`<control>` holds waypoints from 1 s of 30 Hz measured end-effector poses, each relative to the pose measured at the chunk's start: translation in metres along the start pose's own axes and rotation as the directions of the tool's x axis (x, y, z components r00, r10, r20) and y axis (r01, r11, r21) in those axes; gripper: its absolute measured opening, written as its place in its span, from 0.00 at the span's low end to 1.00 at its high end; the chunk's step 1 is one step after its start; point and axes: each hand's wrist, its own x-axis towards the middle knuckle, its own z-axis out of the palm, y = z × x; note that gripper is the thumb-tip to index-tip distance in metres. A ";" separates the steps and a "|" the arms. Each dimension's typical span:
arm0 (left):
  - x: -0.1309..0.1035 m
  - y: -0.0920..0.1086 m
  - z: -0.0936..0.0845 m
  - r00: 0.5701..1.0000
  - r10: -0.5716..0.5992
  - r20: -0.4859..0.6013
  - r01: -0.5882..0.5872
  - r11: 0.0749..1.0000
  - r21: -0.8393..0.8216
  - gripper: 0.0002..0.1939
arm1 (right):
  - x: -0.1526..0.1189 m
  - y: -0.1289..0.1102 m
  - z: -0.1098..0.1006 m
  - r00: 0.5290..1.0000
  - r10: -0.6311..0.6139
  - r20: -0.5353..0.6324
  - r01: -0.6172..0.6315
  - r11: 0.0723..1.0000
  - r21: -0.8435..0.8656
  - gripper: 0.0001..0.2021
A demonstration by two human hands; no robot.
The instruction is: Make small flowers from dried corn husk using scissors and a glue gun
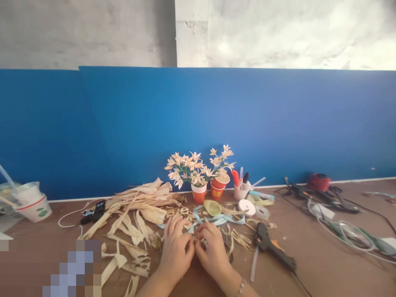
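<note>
Side by side at the front middle of the brown table are my left hand [177, 249] and my right hand [212, 249], fingertips turned toward each other. Each hand has its fingers curled against the thumb; whatever lies between them is hidden or too small to name. Dried husk strips [136, 227] spread to the left of my left hand. Pale blue ribbon [230, 219] lies just beyond the fingertips. A black glue gun [274, 247] rests to the right of my right hand, with a clear glue stick [254, 264] beside it.
Pale husk flowers [188, 165] stand in stacked paper cups [199, 194] near the blue partition [198, 115]. A pen cup [240, 192] and white tape roll [246, 207] sit right of them. Cables [343, 231] lie at far right, a white bowl [35, 209] at far left.
</note>
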 end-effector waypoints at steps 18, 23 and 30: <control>-0.002 -0.001 0.005 1.000 -0.027 -0.007 0.028 0.996 0.088 0.08 | 0.000 -0.004 -0.002 0.996 -0.060 0.061 0.062 0.997 -0.042 0.08; 0.001 -0.005 0.004 0.997 -0.063 -0.055 0.070 0.988 0.135 0.08 | 0.000 -0.001 -0.002 1.000 0.006 0.006 -0.006 0.998 -0.067 0.08; 0.003 -0.026 -0.003 0.998 -0.044 0.053 0.043 0.999 0.033 0.07 | 0.000 0.000 -0.010 0.969 0.017 0.245 -0.002 0.998 -0.060 0.08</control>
